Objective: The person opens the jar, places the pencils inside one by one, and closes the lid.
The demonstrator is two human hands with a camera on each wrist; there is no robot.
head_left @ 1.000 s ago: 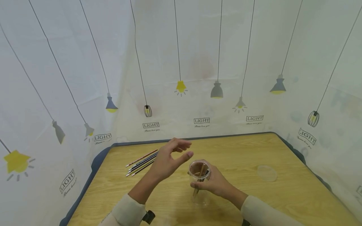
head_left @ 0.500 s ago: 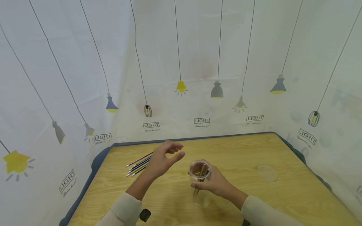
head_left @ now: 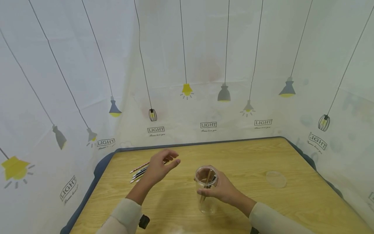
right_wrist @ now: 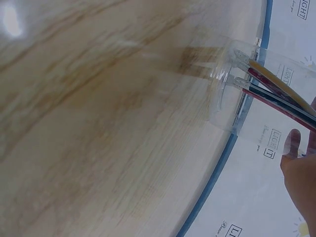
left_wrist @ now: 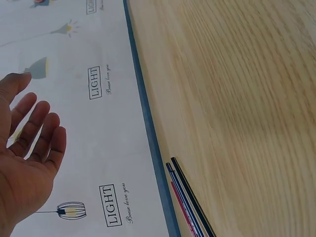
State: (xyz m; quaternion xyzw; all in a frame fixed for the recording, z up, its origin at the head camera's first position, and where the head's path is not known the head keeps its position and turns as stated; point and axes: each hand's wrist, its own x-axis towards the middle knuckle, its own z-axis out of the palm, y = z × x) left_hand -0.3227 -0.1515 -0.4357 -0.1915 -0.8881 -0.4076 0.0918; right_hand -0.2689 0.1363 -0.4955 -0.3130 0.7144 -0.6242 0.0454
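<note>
A clear plastic jar (head_left: 205, 205) stands on the table, its mouth open at the top. My right hand (head_left: 224, 190) grips it round the upper part, thumb at the front. Several pencils (right_wrist: 281, 98) lean inside the jar, eraser ends down, as the right wrist view shows. My left hand (head_left: 159, 169) hovers above the table to the left of the jar, holding nothing, with its fingers loosely bent. Partly behind that hand lies a bunch of several pencils (head_left: 139, 172); in the left wrist view the ends of these pencils (left_wrist: 190, 202) show at the bottom.
To the right on the wooden table (head_left: 248, 159) lies a round, clear lid (head_left: 276, 179). A dark blue edge (head_left: 233, 141) borders the table at the back. Behind it hangs a white sheet (head_left: 204, 107) printed with lamps.
My left hand has moved left and slightly down, away from the jar, toward the pencils on the table, covering more of them. The right hand and the jar have stayed in place.
</note>
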